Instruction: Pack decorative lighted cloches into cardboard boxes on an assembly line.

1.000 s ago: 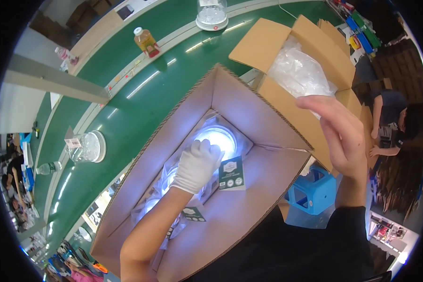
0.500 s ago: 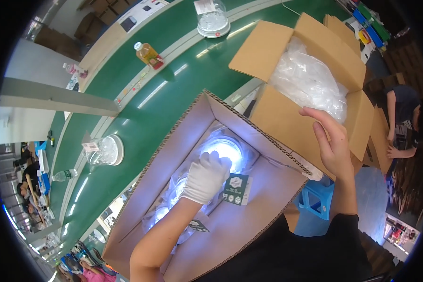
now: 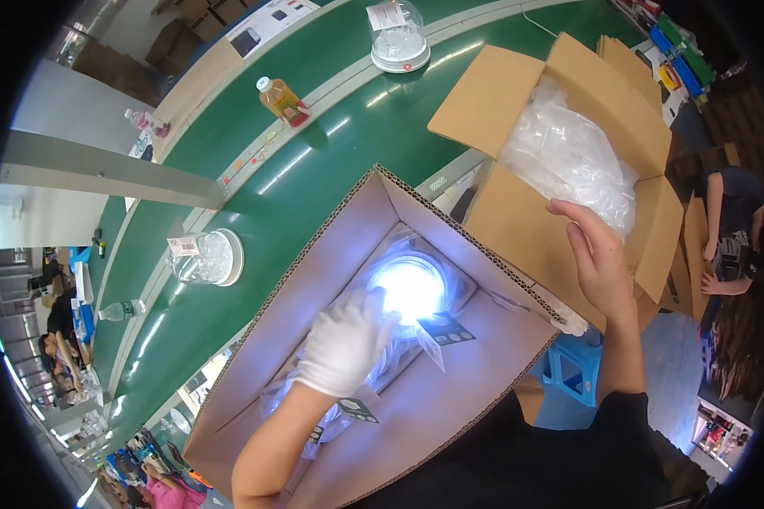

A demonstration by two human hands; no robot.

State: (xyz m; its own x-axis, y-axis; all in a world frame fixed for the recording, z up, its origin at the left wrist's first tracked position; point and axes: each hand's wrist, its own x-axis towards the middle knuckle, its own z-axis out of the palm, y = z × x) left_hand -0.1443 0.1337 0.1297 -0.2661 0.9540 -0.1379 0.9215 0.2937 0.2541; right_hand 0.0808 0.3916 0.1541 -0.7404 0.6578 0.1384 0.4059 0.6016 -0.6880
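My left hand (image 3: 339,343), in a white glove, is inside an open cardboard box (image 3: 450,407), next to a brightly glowing round lamp (image 3: 410,288). Motion blurs its fingers, so their grip cannot be made out. More lit lamps in clear wrapping lie in a row beneath and beside the glove. A dark green tag (image 3: 446,329) sticks up at the glowing lamp's edge, and another tag (image 3: 358,411) lies lower down. Outside the box, on its right, my bare right hand (image 3: 598,259) is raised with thumb and fingers apart, holding nothing.
Beyond the box stands an open carton (image 3: 501,204) filled with clear plastic bags (image 3: 569,144). Clear domes (image 3: 208,257) and a drink bottle (image 3: 283,102) stand on the green conveyor (image 3: 306,182). A blue stool (image 3: 574,369) is at right. Another person (image 3: 733,220) works at far right.
My left hand has moved down and left, off the top lamp, which now shows more fully. The tag beside that lamp has tilted upward. My right hand stays about where it was.
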